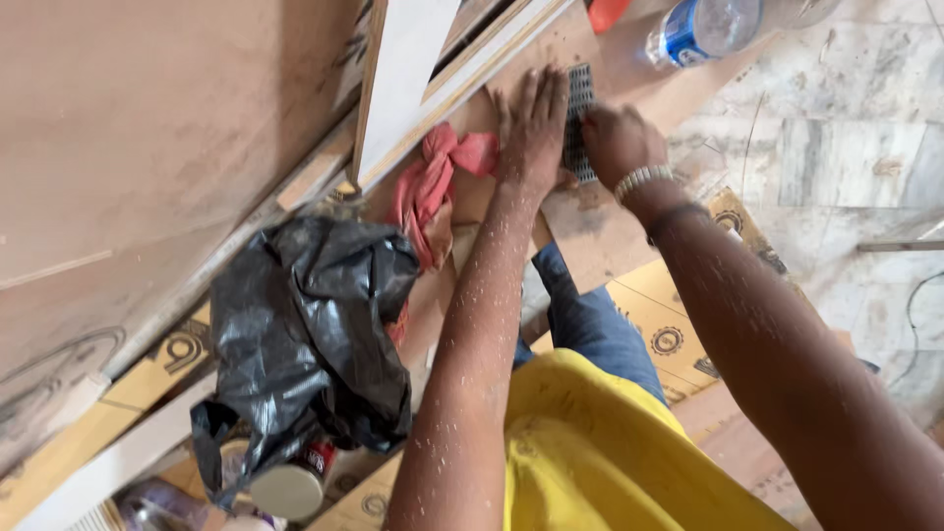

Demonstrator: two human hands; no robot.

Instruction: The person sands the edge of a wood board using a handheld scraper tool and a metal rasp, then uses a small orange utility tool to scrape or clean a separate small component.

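Note:
My left hand (pixel 532 123) lies flat, fingers spread, on a brown plywood piece (pixel 590 231), right beside a dark ridged strip (pixel 580 108) that looks like a block of staples or a rasp. My right hand (pixel 618 141) is closed around the lower part of that dark strip; a metal bracelet (pixel 641 179) sits on the wrist. Both forearms are dusted with pale sawdust. A red cloth (pixel 433 187) lies crumpled just left of my left hand.
A black plastic bag (pixel 305 334) sits at the left over cans, one with a white lid (pixel 287 489). Large plywood sheets (pixel 147 147) and white-edged boards (pixel 408 69) lean at upper left. A plastic water bottle (pixel 703 28) lies at the top; marble floor (pixel 846 138) at right.

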